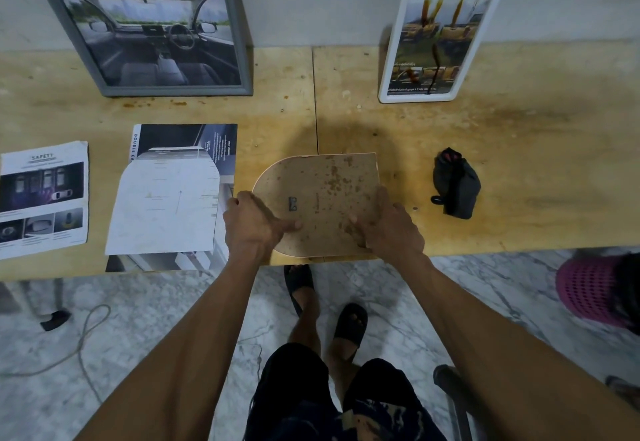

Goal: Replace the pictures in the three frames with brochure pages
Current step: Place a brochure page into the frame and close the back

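Hands at arched frame [318, 198], face-down at bench [519, 150] front edge | left hand [251, 224] and right hand [389, 224] grip its backing board | grey frame [145, 25] and white frame [441, 35] apparently refilled | third pending; brochure pages [169, 195] lie left.

"SAFETY" heads the brochure page [41, 198] at far left on the table. "DOUBLE CA…" runs vertically down the left edge of the brochure spread [183, 150] beside it, cut off by a white sheet [162, 205] lying on top. Small print on the spread and captions in the white frame [440, 35] are unreadable.
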`<state>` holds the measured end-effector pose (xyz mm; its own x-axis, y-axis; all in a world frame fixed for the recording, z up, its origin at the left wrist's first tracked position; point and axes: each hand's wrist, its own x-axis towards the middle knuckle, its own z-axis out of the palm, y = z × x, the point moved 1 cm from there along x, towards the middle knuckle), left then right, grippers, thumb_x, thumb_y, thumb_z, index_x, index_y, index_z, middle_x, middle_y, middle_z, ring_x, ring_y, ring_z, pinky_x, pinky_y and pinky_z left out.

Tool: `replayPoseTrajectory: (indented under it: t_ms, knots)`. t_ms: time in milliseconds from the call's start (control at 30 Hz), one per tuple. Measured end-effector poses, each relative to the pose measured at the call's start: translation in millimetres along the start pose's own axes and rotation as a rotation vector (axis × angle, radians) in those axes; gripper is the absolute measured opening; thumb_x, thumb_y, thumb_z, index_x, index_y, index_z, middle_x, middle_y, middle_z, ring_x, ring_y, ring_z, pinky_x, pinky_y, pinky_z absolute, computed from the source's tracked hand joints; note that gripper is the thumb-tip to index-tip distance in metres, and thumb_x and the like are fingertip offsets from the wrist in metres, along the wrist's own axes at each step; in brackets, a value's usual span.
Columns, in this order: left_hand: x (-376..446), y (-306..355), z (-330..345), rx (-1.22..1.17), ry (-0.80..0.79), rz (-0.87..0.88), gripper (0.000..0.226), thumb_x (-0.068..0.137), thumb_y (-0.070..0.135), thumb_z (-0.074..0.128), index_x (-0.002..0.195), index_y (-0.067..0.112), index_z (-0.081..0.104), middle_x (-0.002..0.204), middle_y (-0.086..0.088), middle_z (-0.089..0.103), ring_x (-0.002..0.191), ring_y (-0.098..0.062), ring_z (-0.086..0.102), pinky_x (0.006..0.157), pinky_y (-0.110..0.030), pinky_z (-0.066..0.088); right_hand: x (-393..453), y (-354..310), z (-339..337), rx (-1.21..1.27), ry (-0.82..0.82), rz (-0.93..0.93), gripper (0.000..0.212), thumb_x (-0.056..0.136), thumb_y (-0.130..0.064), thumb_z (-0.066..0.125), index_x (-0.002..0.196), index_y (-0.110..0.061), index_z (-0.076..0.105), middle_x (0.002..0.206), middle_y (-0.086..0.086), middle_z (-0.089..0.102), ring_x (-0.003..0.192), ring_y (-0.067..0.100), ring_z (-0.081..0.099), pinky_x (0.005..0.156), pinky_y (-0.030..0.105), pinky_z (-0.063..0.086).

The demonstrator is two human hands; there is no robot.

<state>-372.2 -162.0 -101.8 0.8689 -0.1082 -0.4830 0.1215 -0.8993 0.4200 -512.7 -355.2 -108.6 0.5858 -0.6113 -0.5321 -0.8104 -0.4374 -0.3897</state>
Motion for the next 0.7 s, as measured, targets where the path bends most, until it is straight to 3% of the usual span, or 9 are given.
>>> replayPoseTrajectory:
  t_ms: [200, 400, 700]
  knots:
    - [5, 1, 1, 0.007, -0.016, -0.019, 0.106, 0.040, 0.062, 0.094, 0.120, 0.011, 0.048, 0.120, -0.010, 0.052, 0.112, -0.031, 0.054, 0.089, -0.051, 0.054, 3, 2, 1, 0.004, 0.047, 0.005, 0.077, 0.080, -0.063, 0.066, 0.140, -0.039, 0.023, 0.122, 0.000, 0.055, 0.106, 0.033, 0.060, 0.079, 0.047, 0.048]
    - [1, 7, 1, 0.067, -0.030, -0.035, 0.115, 0.045, 0.061, 0.094, 0.131, 0.008, 0.040, 0.132, -0.014, 0.047, 0.122, -0.036, 0.049, 0.094, -0.052, 0.051, 14, -3, -13, -0.099, -0.081, -0.120, 0.098, 0.079, -0.062, 0.065, 0.146, -0.049, -0.005, 0.125, 0.007, 0.058, 0.101, 0.033, 0.062, 0.081, 0.052, 0.053]
    - [1, 12, -4, 0.057, -0.061, -0.056, 0.122, 0.041, 0.061, 0.095, 0.134, 0.008, 0.038, 0.133, -0.014, 0.046, 0.124, -0.036, 0.049, 0.097, -0.055, 0.050, 26, -10, -30, -0.214, -0.221, -0.129, 0.104, 0.079, -0.061, 0.067, 0.150, -0.042, -0.006, 0.131, 0.008, 0.058, 0.102, 0.030, 0.063, 0.087, 0.049, 0.054]
